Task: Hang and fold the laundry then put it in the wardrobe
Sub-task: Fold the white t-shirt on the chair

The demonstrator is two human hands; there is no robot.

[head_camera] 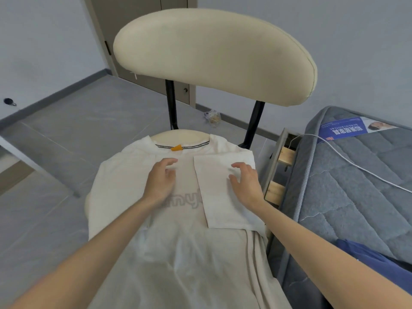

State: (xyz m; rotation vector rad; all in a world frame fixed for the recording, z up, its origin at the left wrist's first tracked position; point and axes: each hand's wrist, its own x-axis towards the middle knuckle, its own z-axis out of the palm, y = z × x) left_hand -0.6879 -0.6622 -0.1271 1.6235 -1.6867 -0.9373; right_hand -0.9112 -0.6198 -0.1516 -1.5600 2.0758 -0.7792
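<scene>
the white t-shirt [178, 230] lies flat on the chair seat under both my hands. my left hand [161, 179] and right hand [245, 181] hover, loosely spread, gripping nothing. i should smooth the folded sleeve [225, 192] before folding the left side.

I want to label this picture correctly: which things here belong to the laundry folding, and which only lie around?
Job: white T-shirt, left hand, right hand, chair it lies on.
Lying about: mattress, white cable, small bag on the floor.
</scene>
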